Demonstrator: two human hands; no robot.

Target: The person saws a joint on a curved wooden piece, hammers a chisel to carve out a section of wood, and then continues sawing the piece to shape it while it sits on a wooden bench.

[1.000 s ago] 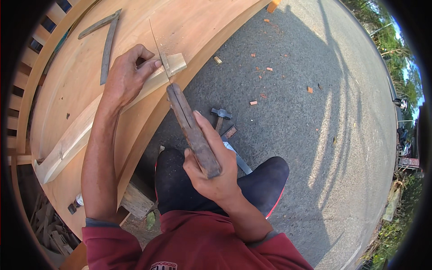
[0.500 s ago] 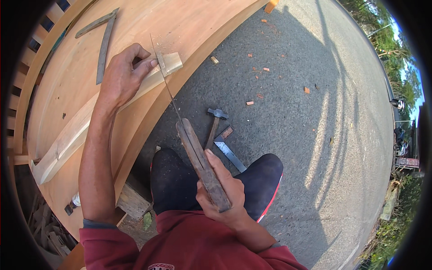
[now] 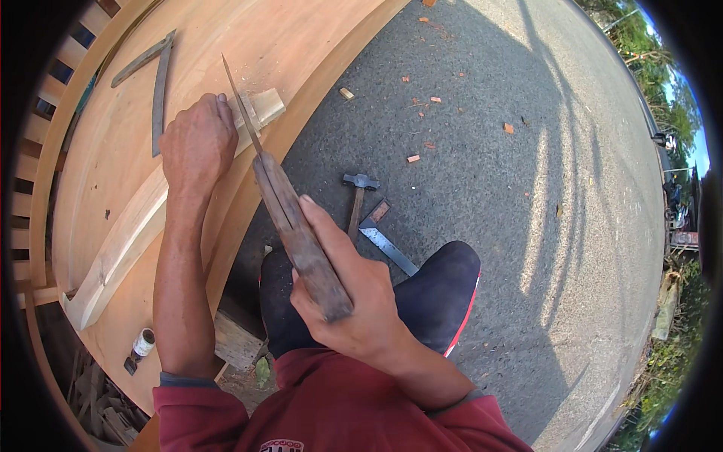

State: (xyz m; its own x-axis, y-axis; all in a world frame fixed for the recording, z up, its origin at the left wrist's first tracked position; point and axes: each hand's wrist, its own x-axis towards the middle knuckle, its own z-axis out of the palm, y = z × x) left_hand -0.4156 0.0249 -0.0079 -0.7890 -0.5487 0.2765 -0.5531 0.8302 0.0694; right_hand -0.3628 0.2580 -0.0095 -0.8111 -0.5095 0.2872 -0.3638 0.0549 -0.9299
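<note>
My left hand (image 3: 197, 143) is closed on a long pale wooden strip (image 3: 120, 256) lying on the plywood surface (image 3: 226, 38); its fingertips are largely hidden. My right hand (image 3: 343, 301) grips the worn wooden handle (image 3: 290, 218) of a thin-bladed saw. The saw blade (image 3: 241, 102) crosses the strip just right of my left fingers, near its squared end, with pale sawdust around it. A grey angled metal tool (image 3: 160, 102) lies flat left of that hand. A small cylindrical container (image 3: 144, 343) rests by my left forearm.
On the asphalt (image 3: 452, 196) lie a hammer (image 3: 361, 183), a try square (image 3: 388, 245) and several small wood offcuts (image 3: 508, 128), near my bent knees. A slatted wooden frame (image 3: 38, 173) lines the left side, scrap wood (image 3: 98, 399) below it. Greenery edges the far right.
The saw drew back toward me, then moved forward again with my right hand. My left hand's fingers have curled further over the strip, its knuckles now uppermost. The view has shifted slightly.
</note>
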